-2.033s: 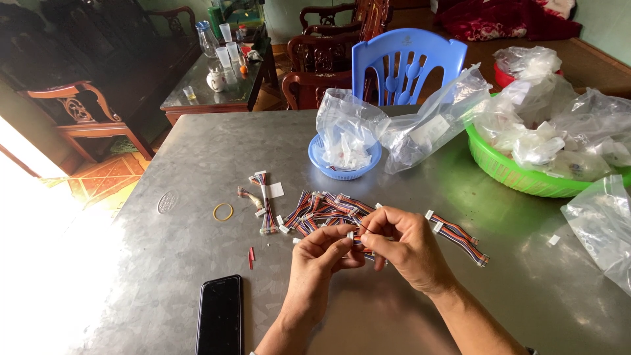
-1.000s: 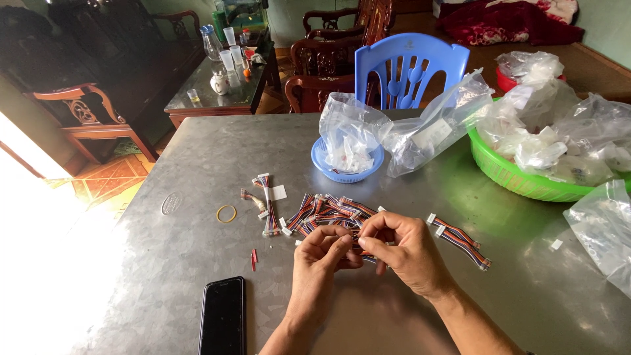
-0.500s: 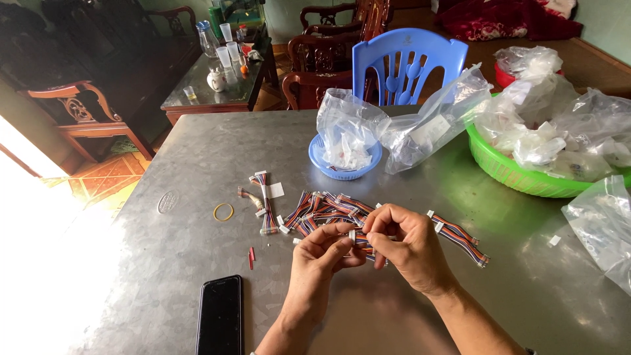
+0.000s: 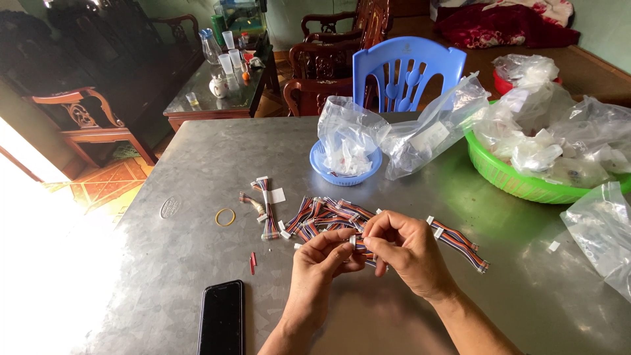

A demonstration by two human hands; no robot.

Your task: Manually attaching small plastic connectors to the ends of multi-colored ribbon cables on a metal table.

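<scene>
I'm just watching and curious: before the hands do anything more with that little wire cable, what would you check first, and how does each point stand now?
1. Both hands on the cable: ok. The left hand and right hand pinch one wire cable between their fingertips.
2. Connector seated properly: cannot tell, too small and partly hidden.
3. More cables within reach: ok. A pile of cables lies just beyond the hands.
4. Rubber band handy: ok, lying left of the pile.
5. Phone out of the way: ok, apart from the hands near the table's edge.
</scene>
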